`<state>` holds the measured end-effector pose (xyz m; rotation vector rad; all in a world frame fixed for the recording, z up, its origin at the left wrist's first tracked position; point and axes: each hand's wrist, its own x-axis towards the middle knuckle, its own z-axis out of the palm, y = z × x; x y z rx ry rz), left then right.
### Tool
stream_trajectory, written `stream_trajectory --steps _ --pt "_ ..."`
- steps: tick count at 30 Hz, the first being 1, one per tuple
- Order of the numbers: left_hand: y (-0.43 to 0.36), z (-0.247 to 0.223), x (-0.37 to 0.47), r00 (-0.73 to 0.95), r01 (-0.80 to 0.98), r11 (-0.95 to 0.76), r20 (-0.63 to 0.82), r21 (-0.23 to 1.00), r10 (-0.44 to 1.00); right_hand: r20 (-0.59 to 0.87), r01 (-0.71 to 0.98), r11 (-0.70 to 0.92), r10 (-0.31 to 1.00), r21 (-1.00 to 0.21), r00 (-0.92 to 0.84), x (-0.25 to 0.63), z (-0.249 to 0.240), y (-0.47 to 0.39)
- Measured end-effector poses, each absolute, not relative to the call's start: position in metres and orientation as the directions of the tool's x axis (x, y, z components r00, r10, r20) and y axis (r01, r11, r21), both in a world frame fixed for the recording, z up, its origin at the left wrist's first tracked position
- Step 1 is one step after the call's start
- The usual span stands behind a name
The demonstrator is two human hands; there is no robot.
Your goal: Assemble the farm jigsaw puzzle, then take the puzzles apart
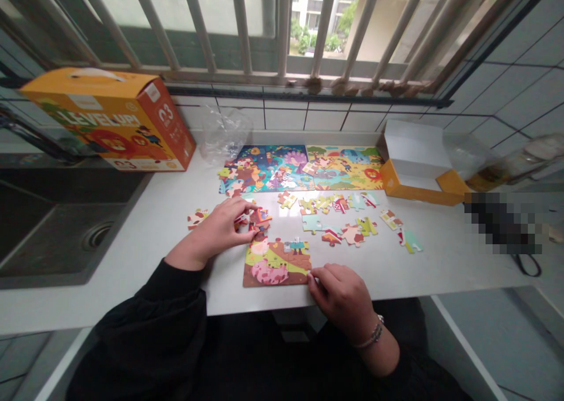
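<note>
A partly joined jigsaw puzzle point(277, 265) with a pink spotted pig lies near the counter's front edge. My left hand point(227, 225) reaches over its upper left, thumb and fingers closed around a jigsaw piece point(262, 215) in red and brown. That piece is just above the joined part; whether the two interlock I cannot tell. At the puzzle's right edge, my right hand point(341, 295) pinches the border near the lower corner with thumb and forefinger. Loose jigsaw pieces point(353, 235) are scattered to the right, and another piece point(197, 217) shows left of my left hand.
Two colourful picture sheets point(343, 169) lie along the back, pieces on the left one. An orange box point(127, 125) and crumpled clear plastic point(224, 134) stand back left, beside a dark sink point(79, 231). An opened box point(418, 181) and a bottle point(506, 166) are at right.
</note>
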<state>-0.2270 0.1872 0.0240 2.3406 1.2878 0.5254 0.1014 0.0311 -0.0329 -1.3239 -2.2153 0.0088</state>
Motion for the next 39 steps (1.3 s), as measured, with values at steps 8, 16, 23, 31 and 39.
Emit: stream_trajectory --steps 8,16,23,31,39 --pt "0.198 0.026 -0.255 -0.014 0.906 -0.124 0.321 0.406 0.947 0.459 0.809 0.518 0.812 -0.278 -0.362 0.102 -0.034 0.031" --pt "0.195 0.029 -0.271 -0.390 0.893 0.329 0.162 0.306 0.907 0.444 0.806 0.517 0.818 -0.287 -0.366 0.102 -0.034 0.031" --pt "0.197 0.026 -0.269 -0.379 0.900 0.345 0.091 0.267 0.921 0.461 0.806 0.520 0.811 -0.283 -0.361 0.101 -0.032 0.032" --pt "0.198 0.023 -0.271 -0.373 0.900 0.341 0.075 0.272 0.925 0.408 0.778 0.494 0.849 -0.387 -0.336 0.102 -0.025 0.035" --pt "0.199 0.026 -0.263 -0.349 0.900 0.296 0.123 0.320 0.929 0.314 0.881 0.379 0.905 -0.285 -0.288 0.095 0.021 0.133"
